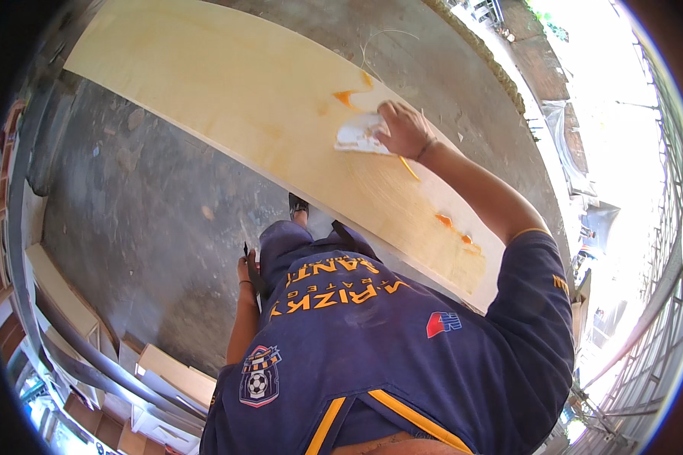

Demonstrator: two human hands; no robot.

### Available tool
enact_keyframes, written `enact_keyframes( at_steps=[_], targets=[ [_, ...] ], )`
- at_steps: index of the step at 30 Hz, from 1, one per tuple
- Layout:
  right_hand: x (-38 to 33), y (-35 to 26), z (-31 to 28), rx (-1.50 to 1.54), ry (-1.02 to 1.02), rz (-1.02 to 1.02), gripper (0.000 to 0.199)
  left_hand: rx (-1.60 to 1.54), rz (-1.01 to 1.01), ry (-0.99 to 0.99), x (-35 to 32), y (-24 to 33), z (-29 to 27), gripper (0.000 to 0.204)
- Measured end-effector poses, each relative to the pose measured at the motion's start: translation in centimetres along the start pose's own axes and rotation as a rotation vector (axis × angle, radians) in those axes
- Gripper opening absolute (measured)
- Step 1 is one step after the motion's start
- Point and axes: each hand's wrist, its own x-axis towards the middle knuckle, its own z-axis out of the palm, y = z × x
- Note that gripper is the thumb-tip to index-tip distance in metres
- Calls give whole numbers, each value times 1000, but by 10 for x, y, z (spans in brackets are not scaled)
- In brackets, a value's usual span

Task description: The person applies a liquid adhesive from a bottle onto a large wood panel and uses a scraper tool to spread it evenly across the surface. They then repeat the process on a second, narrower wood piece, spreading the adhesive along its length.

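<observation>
My right hand point(406, 130) is closed around one edge of a white, flat spreader point(357, 135), which lies against a long pale-yellow board point(228, 72). Orange glue-like streaks point(344, 98) mark the board just beyond the spreader. A thin line of the same orange stuff point(410, 168) trails near my wrist, and more orange blobs point(445, 221) sit nearer my right elbow. Down beside my left thigh hangs my left hand point(249, 268), next to a dark strap-like piece. Its fingers are partly hidden, so whether it grips that piece is unclear.
Grey concrete floor point(152, 205) spreads on both sides of the board. A thin looped strand point(383, 36) lies past its far edge. Wooden panels and boxes point(176, 373) stand at the lower left. A metal lattice point(660, 318) and a bright opening are on the right.
</observation>
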Motion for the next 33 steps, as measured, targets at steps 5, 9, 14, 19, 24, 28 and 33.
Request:
enact_keyframes(
  at_steps=[5, 9, 14, 19, 24, 28, 33],
  targets=[
    [68, 17, -3, -65, 68, 274, 46, -61, -84, -49, 12, 10, -16, 49],
    [99, 48, -10, -147, 124, 453, 49, 91, -37, -76, 21, -7, -38, 45],
    [97, 62, -49, -161, 222, 555, 47, 178, -14, -71, 21, -6, -57, 42],
    [14, 48, -56, 5, 133, 384, 58, 470, 246, -81, 70, -36, -51, 40],
    [-45, 63, -21, 77, -27, 570, 61, 698, 347, -235, 106, -19, -40, 42],
    [-74, 47, -36, 69, 2, 556, 42, 271, 212, -195, 102, 9, -25, 45],
    [-98, 1, -8, 43, -14, 453, 38, 266, 186, -292, 101, 26, -34, 48]
  ],
)
